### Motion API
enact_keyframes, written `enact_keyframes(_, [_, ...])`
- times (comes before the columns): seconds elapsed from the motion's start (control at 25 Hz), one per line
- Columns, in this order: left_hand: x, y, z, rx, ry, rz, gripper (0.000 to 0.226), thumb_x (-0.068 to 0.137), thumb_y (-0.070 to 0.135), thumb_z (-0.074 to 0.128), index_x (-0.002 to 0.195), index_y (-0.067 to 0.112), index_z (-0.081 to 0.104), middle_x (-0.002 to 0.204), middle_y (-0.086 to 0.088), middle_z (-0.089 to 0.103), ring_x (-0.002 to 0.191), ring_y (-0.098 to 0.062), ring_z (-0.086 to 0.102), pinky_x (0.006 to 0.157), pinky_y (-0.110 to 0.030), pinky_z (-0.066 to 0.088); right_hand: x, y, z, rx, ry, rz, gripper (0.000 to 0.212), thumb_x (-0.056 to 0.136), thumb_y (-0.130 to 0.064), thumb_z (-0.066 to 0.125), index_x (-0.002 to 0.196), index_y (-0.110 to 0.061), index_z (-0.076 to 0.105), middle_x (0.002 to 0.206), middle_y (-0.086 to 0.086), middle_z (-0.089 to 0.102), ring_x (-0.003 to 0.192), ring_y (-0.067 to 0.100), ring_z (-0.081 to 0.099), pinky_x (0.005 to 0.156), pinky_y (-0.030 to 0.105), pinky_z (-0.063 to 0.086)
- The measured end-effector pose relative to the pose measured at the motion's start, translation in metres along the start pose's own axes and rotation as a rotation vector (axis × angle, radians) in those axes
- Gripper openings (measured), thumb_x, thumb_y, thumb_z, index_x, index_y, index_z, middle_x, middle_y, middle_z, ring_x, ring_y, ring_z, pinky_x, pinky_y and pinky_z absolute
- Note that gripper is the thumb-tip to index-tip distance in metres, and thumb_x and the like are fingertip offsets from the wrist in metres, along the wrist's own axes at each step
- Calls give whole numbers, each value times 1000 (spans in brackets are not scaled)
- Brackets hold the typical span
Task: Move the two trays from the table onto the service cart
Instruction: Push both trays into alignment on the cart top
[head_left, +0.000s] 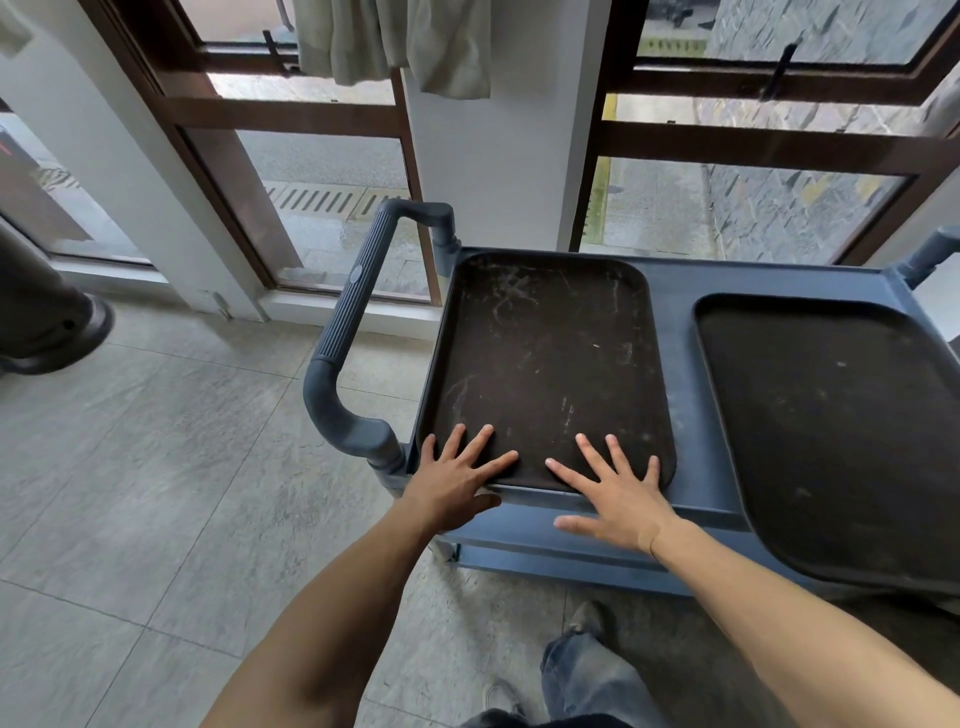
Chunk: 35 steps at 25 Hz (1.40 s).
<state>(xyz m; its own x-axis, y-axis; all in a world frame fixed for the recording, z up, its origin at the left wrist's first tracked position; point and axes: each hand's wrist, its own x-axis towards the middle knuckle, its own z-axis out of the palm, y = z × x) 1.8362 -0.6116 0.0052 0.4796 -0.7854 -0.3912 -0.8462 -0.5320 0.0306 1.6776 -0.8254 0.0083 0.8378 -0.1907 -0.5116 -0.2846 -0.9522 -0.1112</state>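
Two dark brown trays lie flat on the top shelf of a blue-grey service cart (675, 374). The left tray (545, 358) is scuffed with pale marks; the right tray (841, 431) overhangs the cart's near edge. My left hand (457, 480) rests with spread fingers on the left tray's near left corner, thumb under the rim. My right hand (618, 491) lies flat, fingers apart, across the same tray's near edge and the cart's lip. Neither hand holds anything.
The cart's ribbed handle (353, 322) juts out at the left end. Behind the cart stand wood-framed windows (332, 114) and a white pillar (498, 156). A dark round base (52, 332) sits on the tiled floor at far left. My leg and shoe show below.
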Motion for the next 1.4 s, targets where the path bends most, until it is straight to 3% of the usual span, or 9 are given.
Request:
enact_keyframes(0.32, [-13,3,-3,-75,28,-36,76,89,77,34,153,50,4,167,2,-2,153,-26,-4,118,-62,5,-23,-6,-8,43,14,7,77,79,-87,25,144,-63,-8,166,-5,-14,149,33,-17,110,73,5])
enact_keyframes(0.6, [-27,12,-21,-109,137,-61,81,83,84,24,154,49,4,167,3,-4,153,-25,-7,117,-60,-1,-53,7,-22,-15,169,42,83,75,-88,8,150,-55,-6,166,-1,-8,150,29,-17,117,62,-2])
enact_keyframes(0.72, [-27,14,-32,-129,188,-87,83,82,85,22,154,49,4,167,3,-5,152,-24,-8,118,-58,-1,-60,18,-35,-28,262,55,79,80,-85,11,151,-53,-4,167,-1,-7,150,27,-16,118,59,-2])
enact_keyframes(1.2, [-9,83,-65,-138,285,-79,85,82,85,25,155,45,6,167,2,-4,153,-26,-5,119,-58,1,-103,97,-50,-71,360,152,80,77,-83,1,151,-52,-8,166,-1,-10,149,28,-21,118,60,-5])
enact_keyframes(1.4, [10,135,-78,-144,294,-54,87,80,87,21,155,45,6,167,2,-4,153,-26,-5,120,-58,1,-128,154,-50,-56,381,175,78,81,-82,6,152,-51,-6,166,-2,-10,149,28,-20,118,60,-5])
